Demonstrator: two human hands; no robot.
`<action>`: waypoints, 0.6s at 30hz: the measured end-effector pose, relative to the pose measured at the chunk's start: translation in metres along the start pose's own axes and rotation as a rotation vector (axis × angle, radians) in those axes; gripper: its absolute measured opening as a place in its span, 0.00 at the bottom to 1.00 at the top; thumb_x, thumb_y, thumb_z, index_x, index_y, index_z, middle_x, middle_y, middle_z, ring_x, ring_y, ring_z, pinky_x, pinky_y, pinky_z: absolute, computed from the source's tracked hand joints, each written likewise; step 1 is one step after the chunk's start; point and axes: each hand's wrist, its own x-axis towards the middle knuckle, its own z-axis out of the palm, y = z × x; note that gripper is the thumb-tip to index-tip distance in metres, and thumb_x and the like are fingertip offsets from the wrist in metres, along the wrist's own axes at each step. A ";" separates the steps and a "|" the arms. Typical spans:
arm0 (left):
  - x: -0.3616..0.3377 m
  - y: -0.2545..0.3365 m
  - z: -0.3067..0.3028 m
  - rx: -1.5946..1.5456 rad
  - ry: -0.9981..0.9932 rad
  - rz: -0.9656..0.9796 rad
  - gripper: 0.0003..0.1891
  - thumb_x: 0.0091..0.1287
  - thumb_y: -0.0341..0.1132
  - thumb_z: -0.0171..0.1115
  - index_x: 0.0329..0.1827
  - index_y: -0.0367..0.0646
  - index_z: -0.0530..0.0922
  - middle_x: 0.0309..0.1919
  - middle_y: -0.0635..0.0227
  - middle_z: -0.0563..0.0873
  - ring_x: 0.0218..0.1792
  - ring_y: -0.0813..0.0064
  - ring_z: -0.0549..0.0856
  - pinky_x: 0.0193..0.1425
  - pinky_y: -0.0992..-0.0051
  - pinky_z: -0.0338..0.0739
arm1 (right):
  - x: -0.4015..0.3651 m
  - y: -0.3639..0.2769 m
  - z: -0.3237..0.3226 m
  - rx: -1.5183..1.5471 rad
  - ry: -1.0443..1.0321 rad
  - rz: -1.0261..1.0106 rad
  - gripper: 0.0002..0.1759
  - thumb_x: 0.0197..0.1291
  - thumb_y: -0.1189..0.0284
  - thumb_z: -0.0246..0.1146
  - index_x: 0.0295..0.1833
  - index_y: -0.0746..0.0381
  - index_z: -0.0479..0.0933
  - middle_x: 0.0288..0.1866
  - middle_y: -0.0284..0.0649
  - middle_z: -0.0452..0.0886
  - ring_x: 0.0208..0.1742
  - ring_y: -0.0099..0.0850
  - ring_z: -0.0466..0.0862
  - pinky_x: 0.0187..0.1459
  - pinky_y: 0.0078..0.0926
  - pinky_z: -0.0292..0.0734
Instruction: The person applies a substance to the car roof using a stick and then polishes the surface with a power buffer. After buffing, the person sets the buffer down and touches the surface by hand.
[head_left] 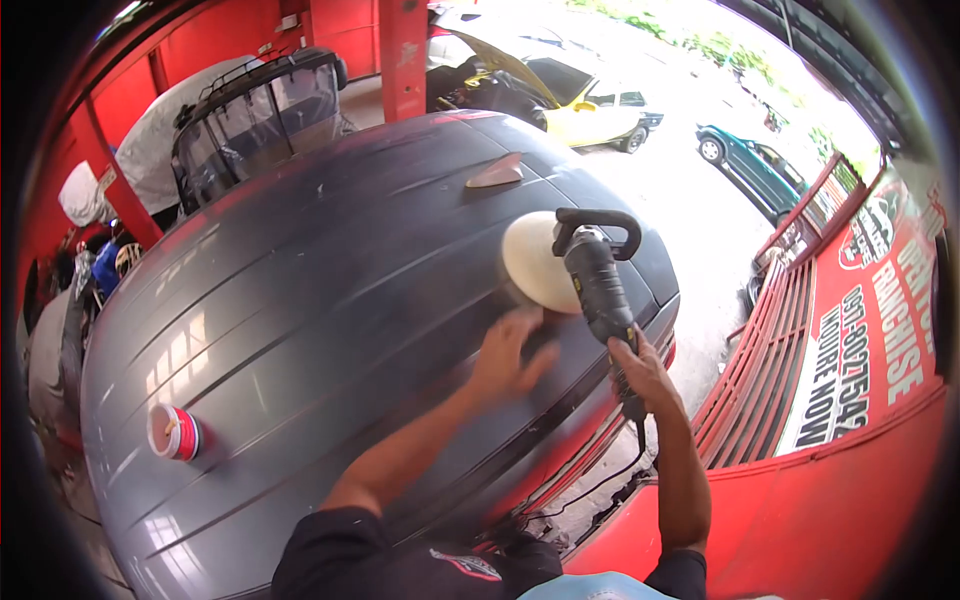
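Polisher [600,285] rests tilted on the car roof [330,270], right grip [640,372] closed round its rear handle to steer it. Left grip [512,350] lies open, empty, on the roof beside the pad [530,265], likely bracing.

Two hands, one polisher, four vehicles

I count two hands of my own, one left hand [508,352] and one right hand [640,370], and one polisher [600,285] with one white pad [530,262] and one black loop handle [600,218]. There is one grey car roof [330,270], and on it one shark-fin aerial [495,173] and one red-labelled tub [174,432]. Past it I make out three more vehicles: one dark vehicle [255,115] with one roof rack, one yellow car [595,115] and one green car [755,165]. I also count one red pillar [403,50] and one red banner [870,310].
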 end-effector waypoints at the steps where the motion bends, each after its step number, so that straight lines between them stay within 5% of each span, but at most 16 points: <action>1: -0.036 0.001 -0.013 -0.031 -0.121 -0.020 0.22 0.67 0.44 0.69 0.56 0.37 0.81 0.52 0.52 0.85 0.53 0.54 0.85 0.58 0.60 0.78 | 0.011 -0.008 0.000 -0.007 0.020 0.055 0.29 0.71 0.58 0.61 0.72 0.54 0.64 0.27 0.34 0.74 0.18 0.24 0.75 0.17 0.27 0.74; 3: -0.077 0.019 -0.046 -0.130 -0.301 -0.256 0.13 0.67 0.42 0.69 0.45 0.41 0.87 0.42 0.58 0.89 0.43 0.58 0.89 0.51 0.61 0.82 | 0.035 -0.012 -0.002 0.003 0.038 0.110 0.25 0.71 0.55 0.62 0.67 0.52 0.66 0.23 0.34 0.73 0.15 0.25 0.75 0.15 0.27 0.72; 6: -0.094 0.018 -0.055 -0.282 -0.205 -0.429 0.11 0.69 0.42 0.66 0.39 0.44 0.88 0.37 0.60 0.90 0.38 0.59 0.89 0.46 0.61 0.82 | 0.077 -0.018 0.007 -0.036 0.041 0.062 0.23 0.71 0.53 0.62 0.63 0.51 0.67 0.23 0.34 0.73 0.16 0.25 0.75 0.15 0.27 0.72; 10: -0.083 0.025 -0.056 -0.210 -0.232 -0.483 0.12 0.70 0.41 0.63 0.37 0.42 0.86 0.37 0.58 0.89 0.36 0.57 0.89 0.46 0.59 0.81 | 0.128 -0.023 0.028 -0.063 0.037 0.066 0.22 0.69 0.51 0.63 0.58 0.50 0.67 0.23 0.35 0.74 0.15 0.27 0.75 0.16 0.28 0.73; 12: -0.088 0.018 -0.051 -0.121 -0.304 -0.284 0.09 0.67 0.39 0.63 0.38 0.44 0.87 0.34 0.58 0.88 0.36 0.55 0.87 0.44 0.59 0.81 | 0.133 -0.037 0.045 -0.111 0.039 0.079 0.22 0.69 0.50 0.64 0.56 0.50 0.66 0.23 0.36 0.74 0.15 0.27 0.75 0.16 0.29 0.73; 18: -0.090 0.013 -0.038 -0.139 -0.257 -0.256 0.11 0.67 0.40 0.58 0.33 0.43 0.84 0.32 0.58 0.86 0.37 0.53 0.86 0.48 0.56 0.78 | 0.117 -0.065 0.056 -0.017 -0.009 0.191 0.23 0.68 0.50 0.65 0.57 0.50 0.66 0.23 0.36 0.75 0.15 0.28 0.75 0.16 0.29 0.73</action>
